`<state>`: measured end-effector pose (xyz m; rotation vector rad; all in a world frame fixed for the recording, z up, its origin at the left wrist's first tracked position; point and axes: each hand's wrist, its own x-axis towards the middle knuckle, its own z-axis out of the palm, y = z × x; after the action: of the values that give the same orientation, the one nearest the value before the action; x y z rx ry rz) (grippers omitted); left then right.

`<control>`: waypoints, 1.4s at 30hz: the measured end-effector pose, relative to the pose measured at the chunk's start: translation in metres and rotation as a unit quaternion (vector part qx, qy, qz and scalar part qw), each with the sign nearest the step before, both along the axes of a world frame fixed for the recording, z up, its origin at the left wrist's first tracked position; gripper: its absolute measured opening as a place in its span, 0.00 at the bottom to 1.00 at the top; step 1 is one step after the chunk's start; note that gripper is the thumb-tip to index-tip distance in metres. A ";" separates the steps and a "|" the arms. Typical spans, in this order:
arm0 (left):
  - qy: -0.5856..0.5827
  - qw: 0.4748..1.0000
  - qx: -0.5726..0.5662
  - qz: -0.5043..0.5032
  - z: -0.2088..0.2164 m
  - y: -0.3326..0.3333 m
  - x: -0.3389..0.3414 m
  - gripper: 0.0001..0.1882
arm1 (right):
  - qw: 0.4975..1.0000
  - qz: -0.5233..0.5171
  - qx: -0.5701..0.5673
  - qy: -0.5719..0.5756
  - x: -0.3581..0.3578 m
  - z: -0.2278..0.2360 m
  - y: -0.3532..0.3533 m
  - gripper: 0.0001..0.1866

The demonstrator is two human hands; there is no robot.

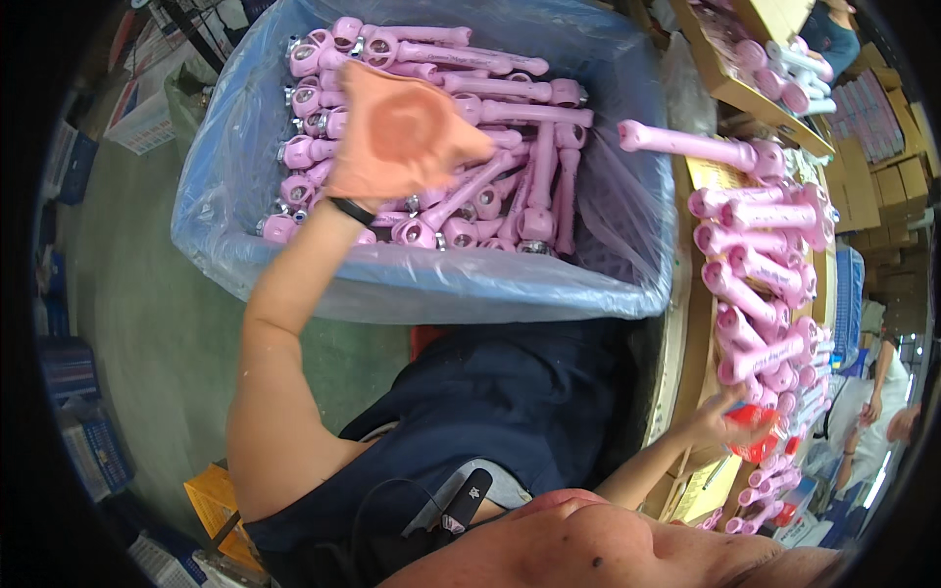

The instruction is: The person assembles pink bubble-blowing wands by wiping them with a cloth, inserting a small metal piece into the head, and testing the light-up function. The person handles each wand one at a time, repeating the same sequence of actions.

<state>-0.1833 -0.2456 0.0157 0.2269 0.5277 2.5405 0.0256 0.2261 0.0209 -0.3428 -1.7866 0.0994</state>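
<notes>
My left hand (407,132) wears an orange glove with a dark stain and hangs over a big blue bin (431,284) lined with clear plastic. Its fingers are smeared and bunched, so whether they grip anything is hidden. Under and around it lie several pink pieces that look like handheld shower heads (490,191), some with chrome ends. At the right, my right hand (730,416) is closed around a shiny red piece (755,434) beside the bench; its exact kind does not show. More pink shower heads (760,255) are heaped on that bench just beyond it.
A cardboard box (720,64) of pink and white parts stands at the upper right. Yellow paper (711,490) with a pen lies on the bench near my right hand. Another person's arm (877,382) shows at the far right. A yellow crate (216,505) sits low on the left.
</notes>
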 end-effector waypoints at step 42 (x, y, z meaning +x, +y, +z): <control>0.286 0.402 -0.596 0.633 -0.002 -0.020 -0.002 0.10 | 0.600 0.546 -0.141 -0.567 -0.094 0.009 -0.260 0.35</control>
<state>-0.1848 -0.2651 0.0136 0.0987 3.6918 1.9503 -0.0686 -0.0339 0.0297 0.7596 -3.0159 1.3093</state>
